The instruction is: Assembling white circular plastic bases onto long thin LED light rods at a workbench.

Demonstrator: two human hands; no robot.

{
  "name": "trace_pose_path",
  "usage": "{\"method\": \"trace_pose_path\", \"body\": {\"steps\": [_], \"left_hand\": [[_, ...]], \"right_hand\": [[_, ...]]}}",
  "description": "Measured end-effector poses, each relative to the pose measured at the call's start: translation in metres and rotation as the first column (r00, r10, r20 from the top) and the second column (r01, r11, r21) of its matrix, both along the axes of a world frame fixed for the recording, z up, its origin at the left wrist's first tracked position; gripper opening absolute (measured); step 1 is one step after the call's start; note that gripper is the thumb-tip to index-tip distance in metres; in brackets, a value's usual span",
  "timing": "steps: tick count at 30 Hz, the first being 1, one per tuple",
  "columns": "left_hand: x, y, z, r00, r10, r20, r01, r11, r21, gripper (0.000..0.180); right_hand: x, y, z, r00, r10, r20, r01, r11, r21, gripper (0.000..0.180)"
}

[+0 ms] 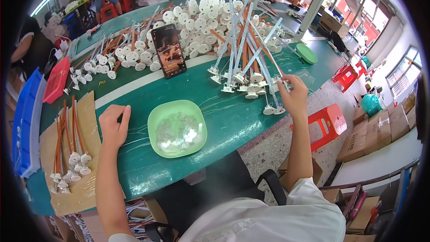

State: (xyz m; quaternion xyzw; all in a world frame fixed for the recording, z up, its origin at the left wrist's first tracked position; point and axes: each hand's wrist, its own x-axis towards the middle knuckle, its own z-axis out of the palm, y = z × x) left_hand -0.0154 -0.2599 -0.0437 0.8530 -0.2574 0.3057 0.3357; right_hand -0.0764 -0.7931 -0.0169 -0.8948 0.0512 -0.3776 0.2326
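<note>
My right hand is at the right of the green table, its thumb and fingers pinched on a long thin strip with a white round end piece. This strip leans against a standing bunch of grey and orange strips, whose white round bases rest on the table. My left hand lies on the table to the left, fingers curled in and thumb raised, with nothing visible in it. Between my hands sits a light green bowl holding small clear pieces too fine to make out.
A phone stands propped before a large heap of white round parts. Cardboard at left bears several more strips, beside blue and red trays. A green dish and red stool are right. People sit or stand farther off.
</note>
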Motion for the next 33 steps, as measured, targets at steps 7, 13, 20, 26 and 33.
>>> {"method": "trace_pose_path", "body": {"steps": [7,13,20,26,33], "left_hand": [[0.001,0.0,0.0,1.0,0.004,0.008,-0.004,1.0,0.008,0.014],[0.0,0.0,0.0,1.0,0.025,-0.019,-0.024,0.999,0.022,0.015],[-0.002,-0.006,0.004,1.0,0.01,-0.018,-0.01,0.999,0.033,0.014],[-0.021,-0.028,0.024,0.944,-0.217,-0.248,0.122,0.929,-0.351,0.016],[-0.045,-0.057,0.036,0.656,-0.643,-0.395,0.519,0.764,-0.383,0.052]], "right_hand": [[0.031,-0.035,0.003,0.997,-0.067,-0.037,0.055,0.961,-0.271,0.022],[0.03,-0.053,0.001,0.969,-0.122,-0.215,0.1,0.989,-0.109,0.021],[0.018,-0.026,0.03,0.959,-0.192,0.206,0.105,0.923,0.37,0.014],[0.002,0.12,0.055,0.769,0.482,0.42,-0.627,0.438,0.645,0.011],[0.043,0.278,0.049,0.361,0.889,0.283,-0.614,-0.002,0.79,0.015]]}}
